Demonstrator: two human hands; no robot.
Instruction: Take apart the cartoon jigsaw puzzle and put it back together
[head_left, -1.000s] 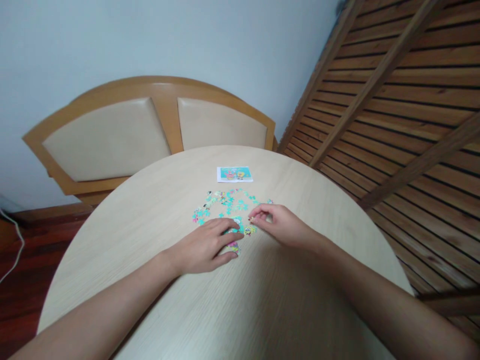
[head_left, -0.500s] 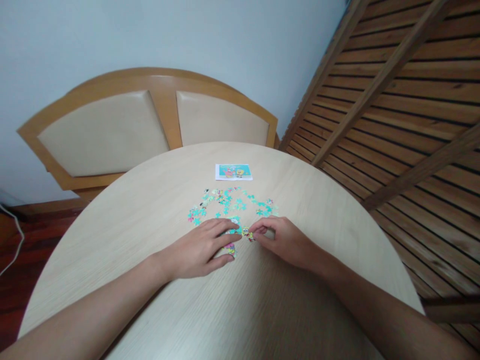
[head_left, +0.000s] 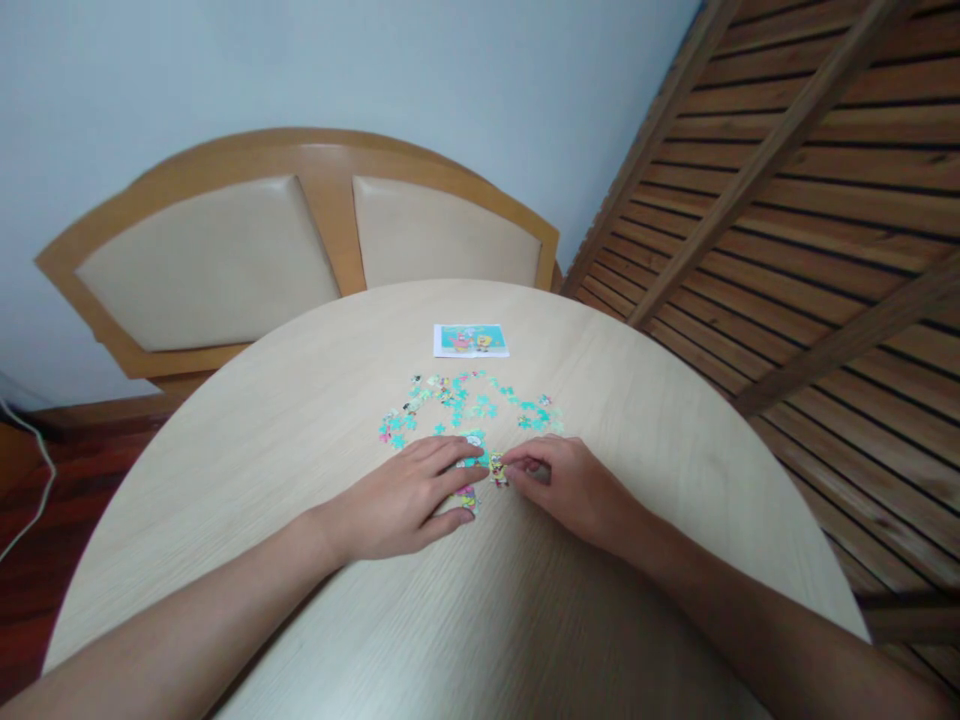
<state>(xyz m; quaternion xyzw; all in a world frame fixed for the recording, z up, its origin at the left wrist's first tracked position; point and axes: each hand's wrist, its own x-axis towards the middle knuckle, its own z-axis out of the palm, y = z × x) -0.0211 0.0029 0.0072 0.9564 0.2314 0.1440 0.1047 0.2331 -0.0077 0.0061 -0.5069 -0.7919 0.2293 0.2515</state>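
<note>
Noted yellow puzzle pieces (head_left: 497,468) just below frame centre, with right grip (head_left: 566,487) at right edge, cannot tell if clamped, left grip (head_left: 411,495) spread apart; presumably light, stiff, best pinched by edges.

Looking over the table (head_left: 637,430), I'm reading no text, label, brand or number. The picture card (head_left: 474,341) is showing pale marks along its top, too blurred to make out.
</note>
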